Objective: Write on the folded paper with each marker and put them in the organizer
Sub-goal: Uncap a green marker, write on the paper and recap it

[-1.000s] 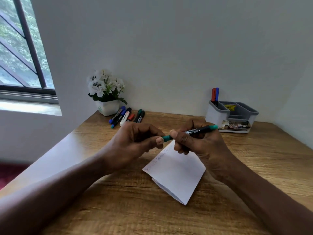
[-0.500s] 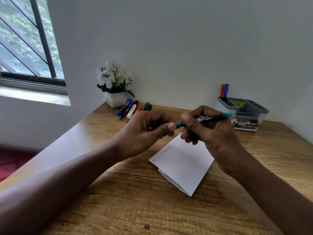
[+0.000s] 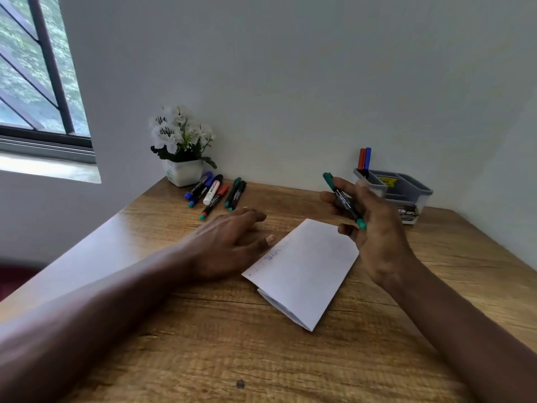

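A folded white paper (image 3: 305,269) lies on the wooden desk with faint writing along its left edge. My right hand (image 3: 369,225) is raised above the paper's far right corner and holds a green marker (image 3: 344,200), capped end pointing up and away. My left hand (image 3: 232,239) rests flat on the desk, fingers spread, thumb touching the paper's left edge. Several loose markers (image 3: 216,193) lie in a row at the back of the desk. The grey organizer (image 3: 406,189) stands at the back right with a red and a blue marker (image 3: 364,158) upright in its left compartment.
A white pot of white flowers (image 3: 181,146) stands in the back left corner, beside the loose markers. The wall runs close behind the desk (image 3: 203,344) and a window sits at the left. A small dark speck marks the desk's near part.
My hands have come apart: the left let go of the marker's end and dropped flat onto the desk. The right hand swung the green marker up and to the right, toward the organizer.
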{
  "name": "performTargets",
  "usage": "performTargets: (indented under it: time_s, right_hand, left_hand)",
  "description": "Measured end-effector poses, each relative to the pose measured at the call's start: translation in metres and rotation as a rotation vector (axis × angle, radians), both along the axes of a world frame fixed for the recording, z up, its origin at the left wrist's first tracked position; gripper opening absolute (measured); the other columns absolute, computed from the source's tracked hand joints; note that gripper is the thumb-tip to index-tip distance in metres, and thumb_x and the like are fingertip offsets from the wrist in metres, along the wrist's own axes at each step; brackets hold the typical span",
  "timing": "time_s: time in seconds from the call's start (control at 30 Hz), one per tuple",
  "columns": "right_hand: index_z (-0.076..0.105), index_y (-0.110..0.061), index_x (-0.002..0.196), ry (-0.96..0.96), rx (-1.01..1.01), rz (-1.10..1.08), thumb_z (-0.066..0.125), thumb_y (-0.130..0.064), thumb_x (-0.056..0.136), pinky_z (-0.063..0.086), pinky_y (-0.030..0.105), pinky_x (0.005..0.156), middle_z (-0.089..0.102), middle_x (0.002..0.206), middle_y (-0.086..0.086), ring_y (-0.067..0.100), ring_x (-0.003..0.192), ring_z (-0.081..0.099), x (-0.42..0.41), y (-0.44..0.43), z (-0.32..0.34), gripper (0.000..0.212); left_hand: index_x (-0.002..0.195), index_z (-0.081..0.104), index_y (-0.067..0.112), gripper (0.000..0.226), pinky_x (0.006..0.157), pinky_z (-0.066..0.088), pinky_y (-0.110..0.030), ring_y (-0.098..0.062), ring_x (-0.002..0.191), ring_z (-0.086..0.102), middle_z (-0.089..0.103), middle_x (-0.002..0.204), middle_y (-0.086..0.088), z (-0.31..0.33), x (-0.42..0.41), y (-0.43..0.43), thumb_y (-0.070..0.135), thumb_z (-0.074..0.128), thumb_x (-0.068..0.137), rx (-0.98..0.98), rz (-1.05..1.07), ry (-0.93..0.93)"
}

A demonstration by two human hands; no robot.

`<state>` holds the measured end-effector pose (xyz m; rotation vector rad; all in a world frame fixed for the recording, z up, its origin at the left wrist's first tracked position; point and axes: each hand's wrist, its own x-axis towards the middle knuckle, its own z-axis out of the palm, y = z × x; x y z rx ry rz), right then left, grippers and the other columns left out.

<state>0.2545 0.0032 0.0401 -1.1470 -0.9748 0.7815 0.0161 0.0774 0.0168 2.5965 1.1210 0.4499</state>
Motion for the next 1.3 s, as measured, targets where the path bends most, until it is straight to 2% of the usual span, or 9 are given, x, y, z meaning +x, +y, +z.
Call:
performTargets:
  time_s: [0.1, 0.23, 0.4, 0.63, 0.9, 1.03, 1.13, 1.23, 1.3]
  right_hand:
    - [0.075, -0.024, 0.115, -0.068, 0.016, -0.125, 0.061, -0.014, 0.1, 0.054, 0.029, 0.073, 0.081, 0.099, -0.002, 0.015, 0.102, 0.074, 0.003, 0.003, -0.002, 0.022]
    - [0.062, -0.024, 0.126, -0.165, 0.139, -0.256, 0.065, -0.002, 0.096, 0.06, 0.04, 0.094, 0.08, 0.091, -0.007, 0.012, 0.098, 0.076, 0.013, 0.006, 0.0, 0.037]
    - [0.036, -0.039, 0.148, -0.324, 0.242, -0.42, 0.071, -0.007, 0.094, 0.059, 0.018, 0.067, 0.077, 0.09, -0.005, 0.001, 0.082, 0.075, 0.043, 0.018, 0.025, 0.072]
    - [0.037, -0.041, 0.142, -0.43, 0.175, -0.645, 0.07, 0.001, 0.089, 0.064, 0.028, 0.071, 0.071, 0.091, -0.001, 0.012, 0.08, 0.074, 0.087, 0.074, 0.074, 0.076]
    - [0.035, -0.03, 0.144, -0.932, -0.043, -0.664, 0.063, 0.002, 0.089, 0.057, 0.036, 0.066, 0.069, 0.091, 0.013, 0.026, 0.079, 0.069, 0.101, 0.107, 0.056, 0.07]
    - [0.039, -0.024, 0.139, -1.013, -0.156, -0.597, 0.069, -0.008, 0.086, 0.053, 0.036, 0.07, 0.069, 0.105, 0.016, 0.032, 0.092, 0.068, 0.102, 0.112, 0.039, 0.063]
    - [0.04, -0.025, 0.145, -1.08, -0.253, -0.587, 0.072, -0.019, 0.087, 0.054, 0.046, 0.092, 0.063, 0.122, 0.019, 0.035, 0.116, 0.058, 0.104, 0.116, 0.036, 0.066]
    - [0.027, -0.031, 0.157, -1.122, -0.419, -0.533, 0.067, -0.026, 0.091, 0.044, 0.047, 0.107, 0.054, 0.136, 0.02, 0.039, 0.127, 0.051, 0.112, 0.118, 0.042, 0.078]
    - [0.012, -0.035, 0.161, -1.045, -0.46, -0.505, 0.065, -0.026, 0.093, 0.045, 0.051, 0.107, 0.045, 0.143, 0.023, 0.041, 0.126, 0.051, 0.111, 0.118, 0.045, 0.088]
  left_hand:
    - [0.155, 0.032, 0.032, 0.072, 0.11, 0.029, -0.029, -0.009, 0.143, 0.034, 0.033, 0.161, 0.01, -0.004, 0.001, 0.004, 0.067, 0.046, 0.094, -0.005, 0.007, 0.037]
    - [0.156, 0.029, 0.035, 0.077, 0.116, 0.025, -0.03, -0.008, 0.147, 0.028, 0.027, 0.163, 0.012, -0.009, 0.003, 0.009, 0.072, 0.046, 0.091, -0.003, 0.008, 0.099]
    - [0.156, 0.025, 0.036, 0.077, 0.117, 0.024, -0.029, -0.007, 0.148, 0.025, 0.021, 0.165, 0.013, -0.007, 0.005, 0.011, 0.073, 0.043, 0.091, -0.02, -0.023, 0.124]
    - [0.158, 0.022, 0.036, 0.079, 0.12, 0.026, -0.033, -0.01, 0.149, 0.024, 0.014, 0.167, 0.013, -0.008, 0.006, 0.015, 0.074, 0.041, 0.091, -0.034, -0.048, 0.144]
    - [0.158, 0.021, 0.034, 0.077, 0.119, 0.026, -0.035, -0.014, 0.149, 0.024, 0.013, 0.168, 0.009, -0.006, 0.006, 0.015, 0.072, 0.039, 0.093, -0.043, -0.062, 0.16]
    - [0.158, 0.021, 0.034, 0.077, 0.12, 0.026, -0.036, -0.015, 0.15, 0.024, 0.014, 0.167, 0.009, -0.007, 0.007, 0.016, 0.072, 0.038, 0.093, -0.047, -0.068, 0.169]
    - [0.158, 0.019, 0.035, 0.078, 0.121, 0.024, -0.037, -0.014, 0.15, 0.023, 0.012, 0.167, 0.009, -0.009, 0.006, 0.017, 0.073, 0.038, 0.092, -0.056, -0.066, 0.173]
    - [0.158, 0.017, 0.036, 0.079, 0.121, 0.022, -0.036, -0.014, 0.151, 0.02, 0.01, 0.168, 0.01, -0.006, 0.007, 0.016, 0.074, 0.038, 0.092, -0.073, -0.067, 0.181]
    - [0.158, 0.017, 0.035, 0.078, 0.122, 0.021, -0.036, -0.014, 0.151, 0.02, 0.01, 0.168, 0.009, -0.003, 0.007, 0.014, 0.073, 0.038, 0.093, -0.077, -0.069, 0.181]
